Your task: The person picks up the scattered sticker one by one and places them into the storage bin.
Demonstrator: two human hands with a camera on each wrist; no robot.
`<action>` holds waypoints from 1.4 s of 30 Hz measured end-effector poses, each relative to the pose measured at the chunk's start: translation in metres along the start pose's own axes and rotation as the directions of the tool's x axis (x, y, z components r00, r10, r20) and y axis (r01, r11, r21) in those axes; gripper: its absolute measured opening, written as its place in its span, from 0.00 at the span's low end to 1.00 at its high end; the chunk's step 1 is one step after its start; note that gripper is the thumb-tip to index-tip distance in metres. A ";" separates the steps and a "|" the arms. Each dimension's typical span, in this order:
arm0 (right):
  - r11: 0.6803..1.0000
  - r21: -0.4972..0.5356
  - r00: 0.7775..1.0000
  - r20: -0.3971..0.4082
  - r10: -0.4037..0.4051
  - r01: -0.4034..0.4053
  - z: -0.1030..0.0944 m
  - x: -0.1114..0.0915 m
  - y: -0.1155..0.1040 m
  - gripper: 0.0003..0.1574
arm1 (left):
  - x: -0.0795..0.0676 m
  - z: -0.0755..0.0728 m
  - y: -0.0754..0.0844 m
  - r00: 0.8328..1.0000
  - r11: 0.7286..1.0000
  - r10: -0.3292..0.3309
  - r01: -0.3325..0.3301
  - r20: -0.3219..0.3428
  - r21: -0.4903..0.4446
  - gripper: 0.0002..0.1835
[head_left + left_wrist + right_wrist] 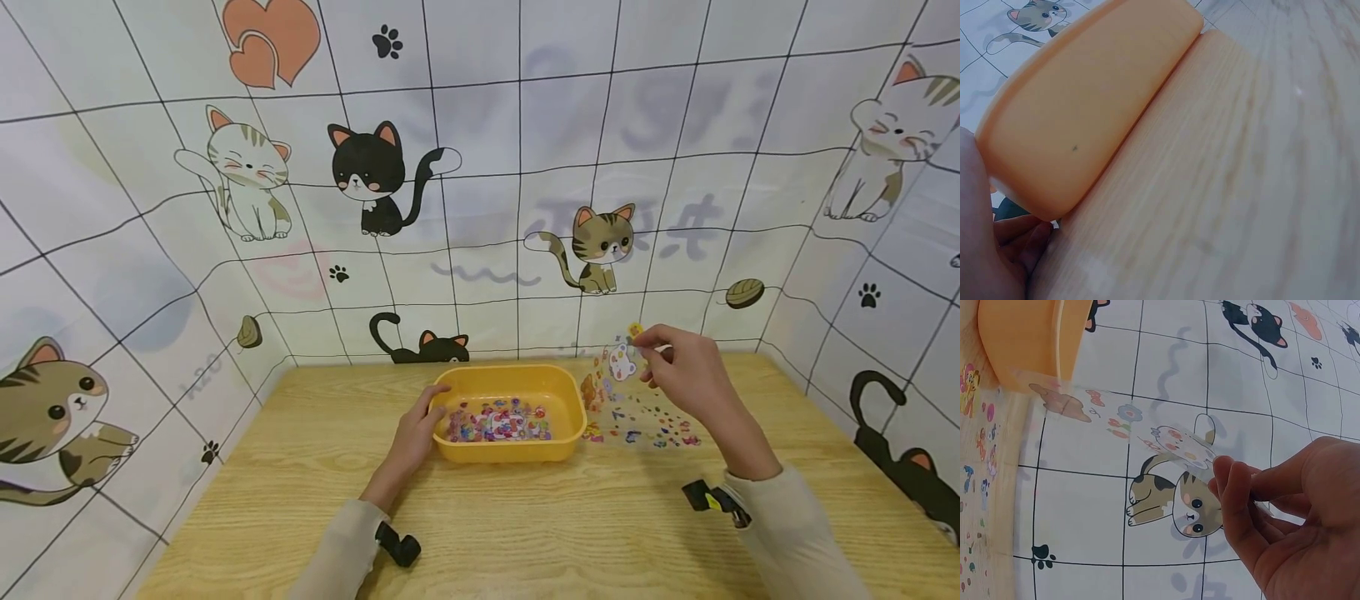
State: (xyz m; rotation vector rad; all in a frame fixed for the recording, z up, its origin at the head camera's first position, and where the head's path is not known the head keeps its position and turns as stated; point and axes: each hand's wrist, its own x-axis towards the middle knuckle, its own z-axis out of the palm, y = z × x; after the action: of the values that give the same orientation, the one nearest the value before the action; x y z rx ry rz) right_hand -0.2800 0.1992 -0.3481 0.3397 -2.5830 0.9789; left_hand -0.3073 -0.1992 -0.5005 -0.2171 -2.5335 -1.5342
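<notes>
A yellow plastic basin (pixel 502 452) sits on the wooden table, with many small colourful stickers (pixel 498 423) lying inside. My left hand (pixel 411 427) grips its left end at the rim. In the left wrist view, curled fingers (pixel 1025 240) show at the basin's lower corner. Right of the basin, my right hand (pixel 693 371) is raised and pinches a clear sticker sheet (pixel 1125 419) between thumb and fingertips. The sheet hangs down toward the basin and bears a white animal face (pixel 622 362), flowers and a brown figure.
More small stickers (pixel 660 429) spread over the tabletop right of the basin, below the raised hand. A white gridded backdrop (pixel 487 183) with cartoon cats rises behind the table and along both sides. Wood tabletop (pixel 525 533) extends in front.
</notes>
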 end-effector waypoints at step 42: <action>1.000 0.017 0.999 0.036 -0.016 0.016 0.011 -0.002 -0.006 0.14 | 0.000 0.000 0.001 1.000 1.000 0.004 -0.004 0.000 -0.006 0.20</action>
State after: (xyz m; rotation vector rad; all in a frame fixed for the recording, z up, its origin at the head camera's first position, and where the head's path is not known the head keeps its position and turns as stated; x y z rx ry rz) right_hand -0.2793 0.1878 -0.3532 0.3854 -2.6015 0.9981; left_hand -0.3067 -0.1990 -0.4998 -0.2230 -2.5266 -1.5403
